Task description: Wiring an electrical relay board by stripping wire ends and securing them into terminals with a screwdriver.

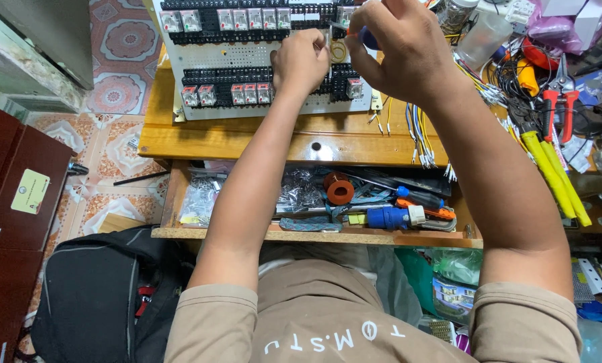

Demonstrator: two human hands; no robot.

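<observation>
A white perforated panel (247, 55) with rows of black sockets and clear relays (228, 94) lies on the wooden workbench (247, 138). My left hand (301, 62) rests closed on the panel's middle, pinching something small that I cannot make out. My right hand (398, 47) is shut on a screwdriver (367, 37) with a blue handle, its tip pointing left toward the upper socket row. A bundle of loose coloured wires (419, 131) hangs off the panel's right edge.
An open drawer (328, 235) below the bench holds tape rolls, screwdrivers and bagged parts. Red pliers (558, 107), yellow-handled cutters (556, 175) and cable clutter lie at the right. A black backpack (92, 296) sits on the tiled floor at the left, next to a dark red cabinet (12, 202).
</observation>
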